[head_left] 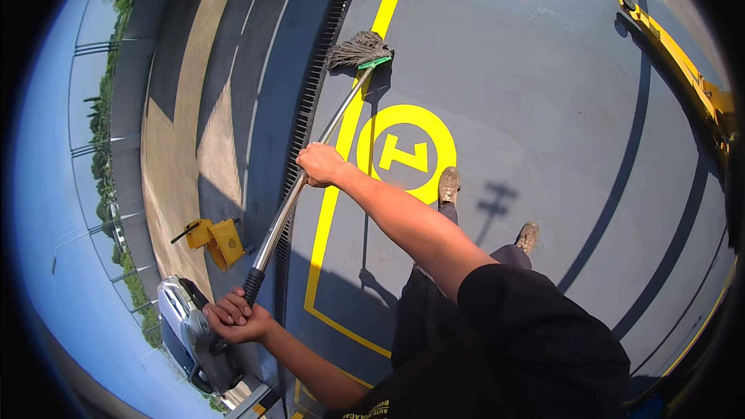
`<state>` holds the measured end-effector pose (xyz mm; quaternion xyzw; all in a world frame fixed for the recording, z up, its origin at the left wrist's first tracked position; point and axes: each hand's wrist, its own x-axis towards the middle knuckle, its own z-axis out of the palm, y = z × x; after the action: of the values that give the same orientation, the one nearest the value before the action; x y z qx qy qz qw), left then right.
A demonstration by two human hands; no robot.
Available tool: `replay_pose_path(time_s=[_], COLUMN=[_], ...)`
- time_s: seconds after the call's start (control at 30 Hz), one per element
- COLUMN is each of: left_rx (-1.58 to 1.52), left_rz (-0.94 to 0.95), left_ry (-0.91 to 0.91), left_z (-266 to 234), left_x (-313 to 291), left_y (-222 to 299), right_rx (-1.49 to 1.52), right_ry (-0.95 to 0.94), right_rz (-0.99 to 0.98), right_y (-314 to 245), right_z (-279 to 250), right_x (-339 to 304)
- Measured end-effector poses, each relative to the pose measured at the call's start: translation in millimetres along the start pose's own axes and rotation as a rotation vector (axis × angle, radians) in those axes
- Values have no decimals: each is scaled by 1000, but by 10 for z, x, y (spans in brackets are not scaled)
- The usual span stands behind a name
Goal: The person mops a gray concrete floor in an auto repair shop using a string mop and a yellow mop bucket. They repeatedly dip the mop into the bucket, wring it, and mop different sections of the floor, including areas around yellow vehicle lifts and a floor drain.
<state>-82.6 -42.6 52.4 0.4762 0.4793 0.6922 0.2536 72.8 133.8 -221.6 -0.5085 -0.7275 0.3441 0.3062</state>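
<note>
A string mop with a long metal handle (280, 226) slants across the view from lower left to upper middle. Its grey, stringy head (358, 50) lies on the blue-grey floor over a yellow line, joined to the pole by a green clamp (374, 63). Around the middle of the pole my right hand (320, 164) is closed, that arm stretched across my body. My left hand (237, 318) curls at the black ribbed grip (253, 285) at the handle's near end, palm turned upward.
Left of the yellow line runs a dark drain grate (317, 70). Beyond it stand a yellow mop bucket (224, 243) and a parked car (194, 334). A yellow metal structure (683, 62) borders the right. My shoes (449, 185) are beside a painted yellow ring (445, 140).
</note>
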Motion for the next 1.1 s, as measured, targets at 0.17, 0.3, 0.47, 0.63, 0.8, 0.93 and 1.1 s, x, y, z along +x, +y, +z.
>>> replay_pose_path(time_s=[0.17,0.3,0.47,0.63,0.8,0.93,1.1], left_rx=[14,-217,-695,-804,-705,-785,-785], left_rz=[89,-128,-503,-851,-990,-1242,-1156], left_ry=[0,-532,-1127,-1748,-2109,-1780,-1510], left_z=[471,865,2267,2603,1912,1797,1661], left_x=[-336,-795,-2858,-5861,-7585,-7541,-5823], left_y=[991,1285,952,1016,783,598,-173], right_rx=[86,80,-128,-373,-269,-403,-452], right_ry=[76,262,933,1347,1254,1042,842], right_rz=[120,326,765,1229,1427,1469,1373], right_y=[-244,-154,488,1038,1122,1141,1171], right_z=[-730,-1152,-1482,-1530,-1023,-1000,-959], right_x=[-1850,-3751,-6497,-9294,-11284,-11333,-9490])
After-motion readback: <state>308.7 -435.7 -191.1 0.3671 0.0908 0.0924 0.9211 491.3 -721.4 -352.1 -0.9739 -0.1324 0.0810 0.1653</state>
